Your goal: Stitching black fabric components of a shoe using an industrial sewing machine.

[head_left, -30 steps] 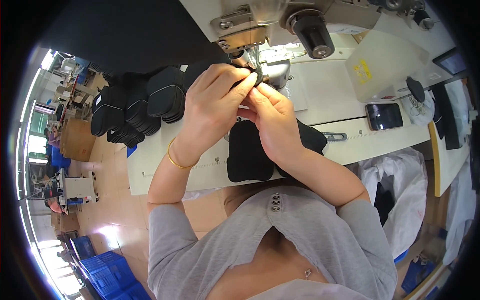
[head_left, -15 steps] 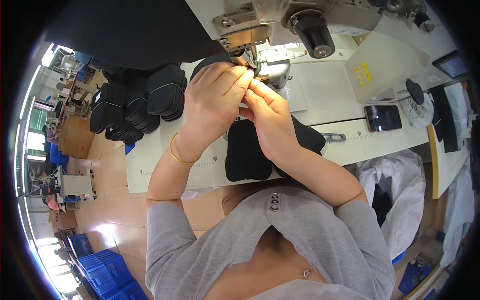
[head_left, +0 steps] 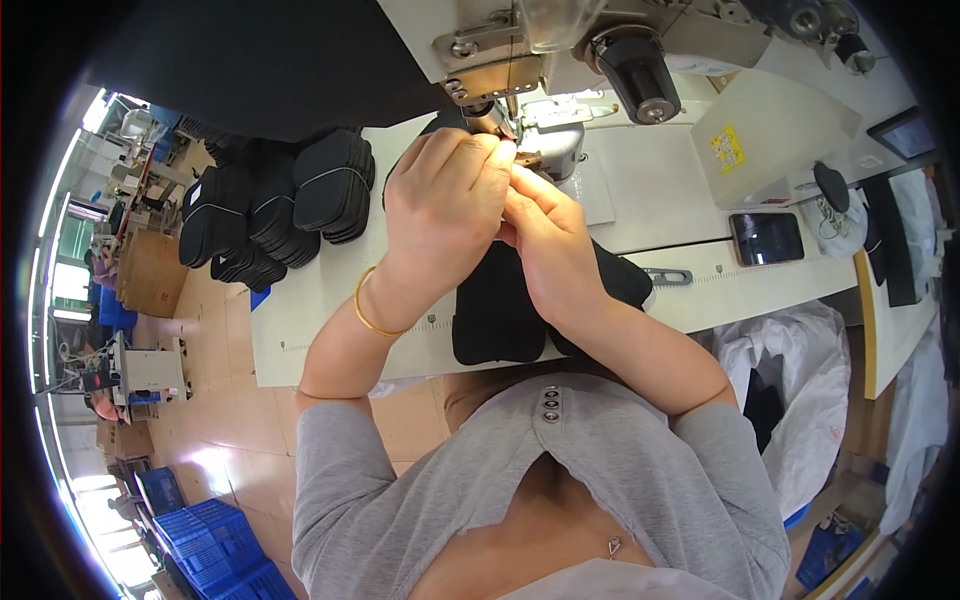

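Both my hands meet right in front of the needle area of a sewing machine (head_left: 490, 75). My left hand (head_left: 445, 205) is closed, its fingertips pinched at the edge of a black fabric piece (head_left: 437, 122) that shows behind its knuckles. Against those fingertips, my right hand (head_left: 550, 240) pinches too, its thumb and forefinger together; the exact spot they grip is hidden. Below the hands, black rounded fabric pieces (head_left: 498, 315) lie on the white table (head_left: 420, 350) and reach its front edge.
Banded stacks of black pieces (head_left: 333, 185) stand at the left. A grey-handled tool (head_left: 668, 277) and a phone (head_left: 767, 237) lie at the right. A white sack (head_left: 800, 390) hangs beyond the table's front edge. Blue crates (head_left: 215, 545) sit on the floor.
Both hands have shifted slightly to the right, still pinched together by the needle area. The black pieces below have barely moved.
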Demonstrator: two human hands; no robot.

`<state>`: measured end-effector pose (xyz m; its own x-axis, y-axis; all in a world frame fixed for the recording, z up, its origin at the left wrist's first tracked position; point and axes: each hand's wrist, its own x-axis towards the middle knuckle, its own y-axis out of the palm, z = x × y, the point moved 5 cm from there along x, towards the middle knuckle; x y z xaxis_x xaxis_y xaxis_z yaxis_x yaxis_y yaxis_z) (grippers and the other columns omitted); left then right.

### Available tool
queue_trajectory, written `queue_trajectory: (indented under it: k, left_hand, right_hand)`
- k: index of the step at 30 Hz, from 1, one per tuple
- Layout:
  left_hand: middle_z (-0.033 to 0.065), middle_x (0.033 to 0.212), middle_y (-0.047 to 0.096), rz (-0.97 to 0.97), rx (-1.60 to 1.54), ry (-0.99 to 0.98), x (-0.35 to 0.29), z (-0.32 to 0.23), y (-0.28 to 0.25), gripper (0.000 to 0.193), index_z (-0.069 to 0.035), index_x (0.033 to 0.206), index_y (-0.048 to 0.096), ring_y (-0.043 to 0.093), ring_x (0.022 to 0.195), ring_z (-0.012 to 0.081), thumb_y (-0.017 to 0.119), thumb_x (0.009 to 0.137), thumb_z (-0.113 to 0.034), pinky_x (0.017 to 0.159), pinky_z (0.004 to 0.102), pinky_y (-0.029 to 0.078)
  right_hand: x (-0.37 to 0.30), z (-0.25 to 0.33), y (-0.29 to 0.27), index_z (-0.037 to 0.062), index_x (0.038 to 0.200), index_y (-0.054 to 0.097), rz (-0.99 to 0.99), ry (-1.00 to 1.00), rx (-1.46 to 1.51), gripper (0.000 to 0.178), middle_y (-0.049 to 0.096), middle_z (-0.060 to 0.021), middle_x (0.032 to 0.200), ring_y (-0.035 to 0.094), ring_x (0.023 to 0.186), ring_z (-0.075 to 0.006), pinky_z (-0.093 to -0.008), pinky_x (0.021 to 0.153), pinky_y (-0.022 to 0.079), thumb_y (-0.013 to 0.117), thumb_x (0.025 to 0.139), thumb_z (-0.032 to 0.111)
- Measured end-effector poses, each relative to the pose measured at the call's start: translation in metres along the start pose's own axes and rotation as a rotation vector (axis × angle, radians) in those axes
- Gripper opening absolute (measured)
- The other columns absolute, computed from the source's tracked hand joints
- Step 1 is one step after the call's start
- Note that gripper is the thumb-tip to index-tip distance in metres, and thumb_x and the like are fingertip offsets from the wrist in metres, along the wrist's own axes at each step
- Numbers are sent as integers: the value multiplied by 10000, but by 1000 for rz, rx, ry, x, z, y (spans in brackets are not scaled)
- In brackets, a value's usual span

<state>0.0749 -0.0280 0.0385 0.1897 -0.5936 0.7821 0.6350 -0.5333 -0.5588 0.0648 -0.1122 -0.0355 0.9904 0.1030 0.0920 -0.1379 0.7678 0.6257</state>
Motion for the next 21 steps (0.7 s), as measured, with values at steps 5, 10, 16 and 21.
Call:
queue_trajectory:
  k: [5,10,16,21]
  left_hand:
    - [82,857,640,-26,-85,-66,-1,2,2,257,16,880,673,610,780,229,684,631,-44,649,339,520]
    - [85,893,627,-54,-88,-218,-16,15,1,209,1,889,676,609,794,235,664,680,4,659,351,497]
    - [42,847,554,179,-59,-191,-15,6,-24,345,-19,1024,715,549,721,209,674,681,-4,608,334,448]
    - [41,836,527,188,-32,-174,-15,-3,-28,366,-9,1027,714,529,722,196,682,663,-20,589,327,436]
  right_hand:
    - [-1,2,-1,-43,1246,584,-9,-7,-2,289,625,-46,1097,602,979,-96,-276,869,524,428,1032,72]
    - [-6,2,-3,-38,1271,580,-11,-34,-76,305,634,-60,1123,613,1012,-110,-291,903,526,452,1040,114]
    - [0,3,-9,-43,1140,638,3,-105,-235,233,633,13,911,548,827,-28,-210,738,487,539,1020,131]
    - [0,-1,-1,-23,921,638,28,-122,-243,165,585,35,785,492,728,-18,-207,654,439,543,997,89]
